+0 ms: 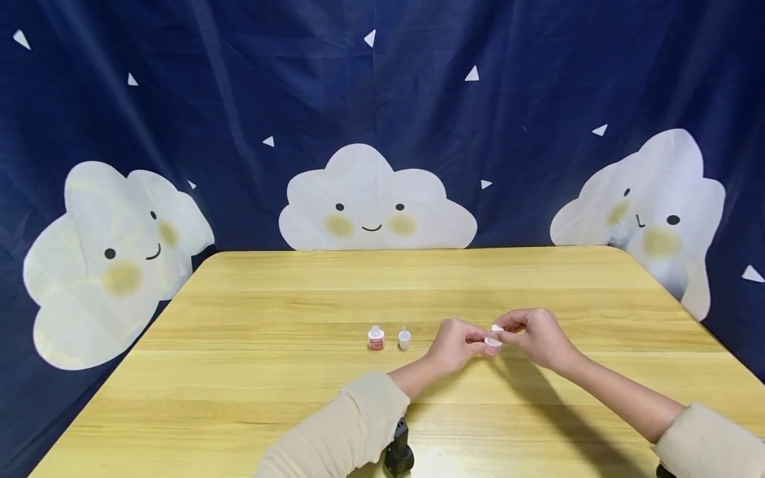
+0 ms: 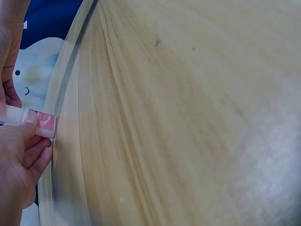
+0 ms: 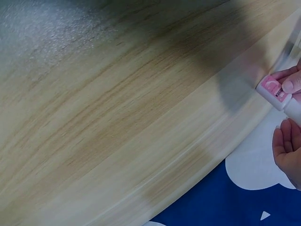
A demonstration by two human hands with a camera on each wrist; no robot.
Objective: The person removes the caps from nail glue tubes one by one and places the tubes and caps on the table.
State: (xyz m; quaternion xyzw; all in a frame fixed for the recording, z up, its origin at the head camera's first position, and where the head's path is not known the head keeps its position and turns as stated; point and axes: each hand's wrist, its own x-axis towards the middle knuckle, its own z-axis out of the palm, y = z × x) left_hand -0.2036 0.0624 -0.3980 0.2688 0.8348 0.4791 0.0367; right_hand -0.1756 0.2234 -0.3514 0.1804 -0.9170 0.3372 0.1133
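Bottle (image 1: 492,349) with a pink label is between the two hands of a person, over the right half of the surface (image 1: 269,398). Whether its bottom touches the wood, I cannot tell. The left hand (image 1: 454,343) holds it: thumb and fingers pinch the bottle from its two sides, and the label partly shows beside the thumb. The right hand (image 1: 540,335) is at the upper end of the bottle, where its thumb and fingers pinch a white cap (image 1: 497,328). It is not possible to tell if this cap sits fully on the bottle, because the fingers cover the place.

To the left of the hands, well apart from them, a second bottle (image 1: 376,340) stands upright, also with a label of pink colour and with a pale top. Just beside it, not touching, is a small white cup (image 1: 404,340) with a thin tip behind its rim. Both sleeves (image 1: 335,428) are beige, and a black device (image 1: 398,453) shows near the left one. Behind the surface hangs a dark blue curtain (image 1: 233,192) with white smiling clouds (image 1: 376,186) and small triangles (image 1: 472,74)
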